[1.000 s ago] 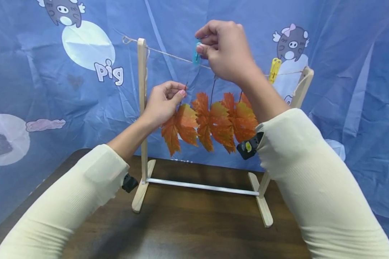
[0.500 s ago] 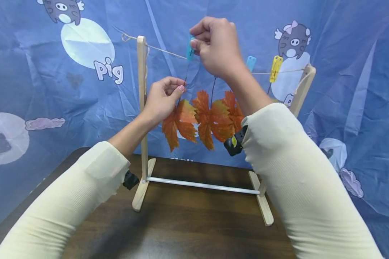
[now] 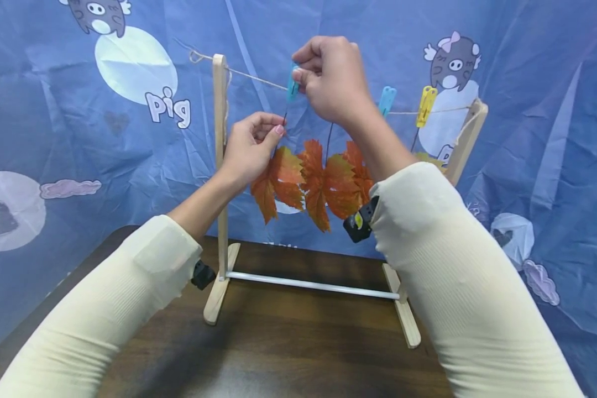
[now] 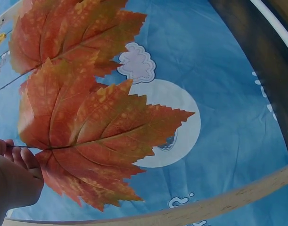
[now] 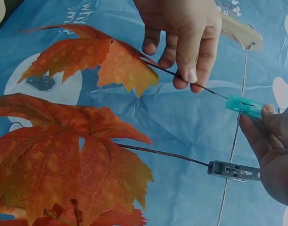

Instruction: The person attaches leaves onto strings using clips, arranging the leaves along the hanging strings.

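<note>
My left hand point(image 3: 251, 146) pinches the dark stem point(image 5: 205, 88) of an orange maple-like leaf point(image 3: 277, 179), which hangs below the fingers. Above it, my right hand point(image 3: 338, 83) holds a teal clothespin point(image 3: 292, 83) between thumb and fingers. The right wrist view has this clothespin lying across the string point(image 5: 234, 136), with the stem's tip at its mouth. Whether its mouth grips the stem cannot be told. Beside it, a grey clothespin point(image 5: 233, 170) on the string holds a second leaf point(image 3: 323, 182) by its stem.
The string runs between two wooden posts point(image 3: 220, 166) joined low down by a white rod point(image 3: 313, 285). Farther right on it sit a light blue clothespin point(image 3: 387, 100) and a yellow clothespin point(image 3: 426, 106). A blue printed cloth point(image 3: 144, 143) hangs behind the brown table point(image 3: 278, 342).
My right hand has shifted left with the teal clothespin, rising and then lowering slightly at the string. My left hand has risen a little with the stem. The light blue clothespin has come into sight.
</note>
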Available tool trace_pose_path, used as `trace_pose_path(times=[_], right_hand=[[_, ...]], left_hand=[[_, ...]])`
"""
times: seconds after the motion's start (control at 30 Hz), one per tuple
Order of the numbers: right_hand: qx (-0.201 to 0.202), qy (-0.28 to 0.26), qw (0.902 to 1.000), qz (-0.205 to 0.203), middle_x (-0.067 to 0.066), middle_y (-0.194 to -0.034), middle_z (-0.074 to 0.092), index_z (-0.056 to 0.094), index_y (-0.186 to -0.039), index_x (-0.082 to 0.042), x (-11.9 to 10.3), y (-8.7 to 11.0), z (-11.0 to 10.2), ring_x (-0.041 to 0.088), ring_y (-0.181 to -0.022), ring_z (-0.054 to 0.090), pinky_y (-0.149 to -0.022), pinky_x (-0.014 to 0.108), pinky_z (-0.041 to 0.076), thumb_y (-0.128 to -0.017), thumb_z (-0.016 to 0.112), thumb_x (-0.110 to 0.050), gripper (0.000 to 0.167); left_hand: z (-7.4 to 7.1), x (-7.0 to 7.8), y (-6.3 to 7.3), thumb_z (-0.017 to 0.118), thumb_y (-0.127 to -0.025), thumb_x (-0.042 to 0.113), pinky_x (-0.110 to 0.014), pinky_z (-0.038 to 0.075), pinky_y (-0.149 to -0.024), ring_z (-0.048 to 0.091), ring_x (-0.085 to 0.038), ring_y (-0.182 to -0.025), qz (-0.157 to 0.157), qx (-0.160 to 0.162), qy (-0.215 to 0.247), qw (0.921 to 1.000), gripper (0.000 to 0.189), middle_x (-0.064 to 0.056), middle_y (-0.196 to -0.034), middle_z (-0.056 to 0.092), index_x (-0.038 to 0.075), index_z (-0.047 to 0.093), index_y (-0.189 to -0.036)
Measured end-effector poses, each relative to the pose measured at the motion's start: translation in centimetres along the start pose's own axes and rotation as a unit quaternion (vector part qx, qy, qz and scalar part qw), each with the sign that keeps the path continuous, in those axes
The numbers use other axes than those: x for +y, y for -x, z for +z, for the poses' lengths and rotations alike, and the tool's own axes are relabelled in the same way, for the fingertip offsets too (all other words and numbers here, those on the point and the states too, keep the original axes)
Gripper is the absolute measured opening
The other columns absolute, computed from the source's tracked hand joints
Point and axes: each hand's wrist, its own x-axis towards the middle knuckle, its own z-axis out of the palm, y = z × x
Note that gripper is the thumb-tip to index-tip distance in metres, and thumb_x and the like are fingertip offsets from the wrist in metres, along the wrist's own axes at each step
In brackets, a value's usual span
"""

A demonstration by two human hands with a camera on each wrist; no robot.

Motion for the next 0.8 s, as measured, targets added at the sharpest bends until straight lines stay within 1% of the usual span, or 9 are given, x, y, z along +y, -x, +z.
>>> trace_pose_path(times=[0.1, 0.13, 0.27, 0.5, 0.53, 0.57, 0.73, 0.77, 0.8], right_hand=[[-0.005, -0.005, 1.0, 0.001, 0.005, -0.119, 0.075, 0.068, -0.127, -0.004, 0.01, -0.04, 0.09, 0.009, -0.096, 0.073, -0.087, 0.015, 0.052, -0.103, 0.062, -0.012, 0.026], [-0.006, -0.007, 1.0, 0.001, 0.005, -0.118, 0.075, 0.068, -0.127, -0.004, 0.02, -0.03, 0.11, 0.009, -0.096, 0.073, -0.084, 0.015, 0.053, -0.103, 0.062, -0.012, 0.026], [-0.014, 0.004, 0.9999, 0.0, 0.004, -0.119, 0.075, 0.067, -0.128, -0.005, 0.08, 0.06, 0.14, 0.008, -0.097, 0.072, -0.084, 0.016, 0.053, -0.103, 0.061, -0.013, 0.027], [-0.027, -0.024, 0.9993, 0.009, 0.006, -0.12, 0.074, 0.067, -0.129, -0.004, 0.11, 0.02, -0.01, 0.01, -0.098, 0.073, -0.084, 0.015, 0.054, -0.103, 0.06, -0.013, 0.028], [-0.028, -0.018, 0.9994, 0.009, 0.005, -0.12, 0.074, 0.067, -0.129, -0.004, 0.11, 0.01, -0.05, 0.009, -0.098, 0.073, -0.091, 0.014, 0.05, -0.103, 0.06, -0.014, 0.028], [-0.029, -0.02, 0.9993, 0.012, 0.006, -0.119, 0.075, 0.067, -0.128, -0.004, 0.07, -0.06, -0.11, 0.009, -0.097, 0.073, -0.091, 0.014, 0.05, -0.103, 0.06, -0.014, 0.028], [-0.023, -0.033, 0.9989, 0.024, 0.007, -0.116, 0.075, 0.068, -0.126, -0.002, -0.17, -0.39, -0.21, 0.011, -0.095, 0.074, -0.088, 0.014, 0.052, -0.102, 0.061, -0.012, 0.026], [-0.021, -0.042, 0.9985, 0.028, 0.008, -0.117, 0.075, 0.068, -0.125, -0.002, -0.23, -0.44, -0.2, 0.012, -0.096, 0.074, -0.081, 0.016, 0.055, -0.102, 0.061, -0.011, 0.026], [-0.019, -0.045, 0.9984, 0.028, 0.008, -0.118, 0.075, 0.068, -0.125, -0.002, -0.26, -0.44, -0.17, 0.012, -0.097, 0.074, -0.081, 0.016, 0.055, -0.102, 0.061, -0.011, 0.026]], left_hand=[[0.05, 0.06, -0.09, 0.058, -0.104, 0.008, -0.022, 0.048, -0.077, 0.064, -0.034, -0.1, 0.006, -0.001, 0.0, 1.0, 0.021, -0.025, -0.111, 0.07, -0.006, 0.067, -0.117], [0.07, 0.09, -0.13, 0.058, -0.104, 0.008, -0.022, 0.048, -0.078, 0.065, -0.034, -0.1, 0.006, -0.001, 0.001, 1.0, 0.021, -0.025, -0.111, 0.069, -0.006, 0.067, -0.117], [0.21, 0.21, -0.26, 0.058, -0.104, 0.006, -0.022, 0.049, -0.079, 0.065, -0.035, -0.103, 0.007, 0.0, 0.005, 1.0, 0.021, -0.026, -0.111, 0.069, -0.007, 0.067, -0.117], [0.47, 0.25, -0.32, 0.059, -0.103, 0.004, -0.021, 0.048, -0.077, 0.065, -0.033, -0.1, -0.004, 0.011, 0.016, 0.9998, 0.02, -0.025, -0.108, 0.07, -0.008, 0.067, -0.116], [0.5, 0.22, -0.33, 0.059, -0.103, 0.005, -0.021, 0.048, -0.077, 0.065, -0.033, -0.1, -0.004, 0.011, 0.016, 0.9998, 0.02, -0.025, -0.109, 0.07, -0.008, 0.067, -0.116], [0.51, 0.22, -0.32, 0.059, -0.103, 0.005, -0.022, 0.048, -0.078, 0.065, -0.033, -0.1, -0.004, 0.011, 0.017, 0.9998, 0.02, -0.025, -0.108, 0.07, -0.008, 0.067, -0.116], [0.48, 0.26, -0.23, 0.059, -0.104, 0.007, -0.023, 0.047, -0.079, 0.063, -0.033, -0.101, 0.012, 0.009, 0.017, 0.9997, 0.02, -0.022, -0.107, 0.07, -0.007, 0.068, -0.116], [0.43, 0.28, -0.2, 0.059, -0.104, 0.007, -0.023, 0.047, -0.079, 0.063, -0.033, -0.1, 0.018, 0.009, 0.016, 0.9997, 0.02, -0.021, -0.106, 0.07, -0.007, 0.068, -0.115], [0.4, 0.24, -0.2, 0.059, -0.104, 0.007, -0.023, 0.047, -0.078, 0.063, -0.034, -0.1, 0.025, 0.009, 0.015, 0.9995, 0.02, -0.021, -0.105, 0.07, -0.007, 0.068, -0.115]])
